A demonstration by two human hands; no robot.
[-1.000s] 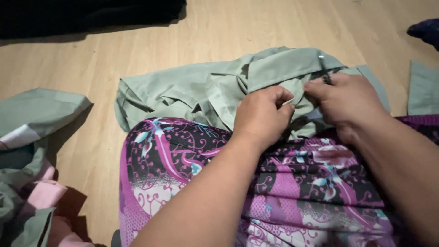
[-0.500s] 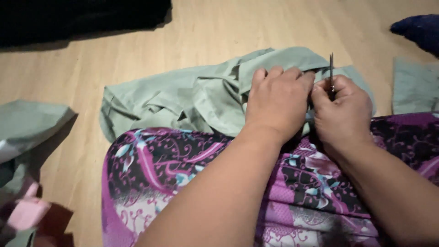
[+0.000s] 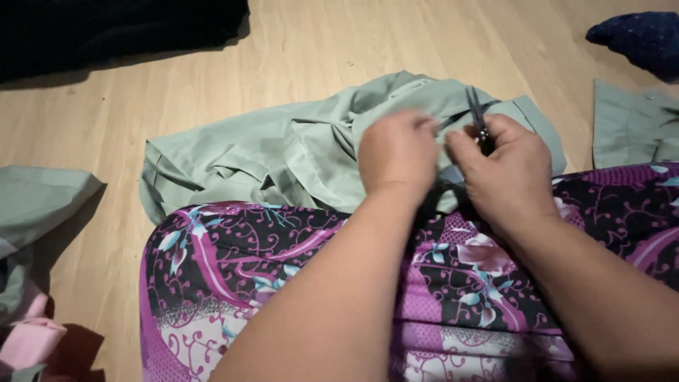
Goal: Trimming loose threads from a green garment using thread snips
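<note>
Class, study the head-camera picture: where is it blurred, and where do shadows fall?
Head view: the left hand is smeared by motion blur, while the right hand and the small scissors it holds are somewhat sharper; the green cloth casts a soft shadow on the wooden floor along its left edge; no strong glare, and the top-left dark fabric loses all detail.

arms: bare, no sleeves | hands: no rings or gloves | lap: purple-black floral garment (image 3: 283,269)
</note>
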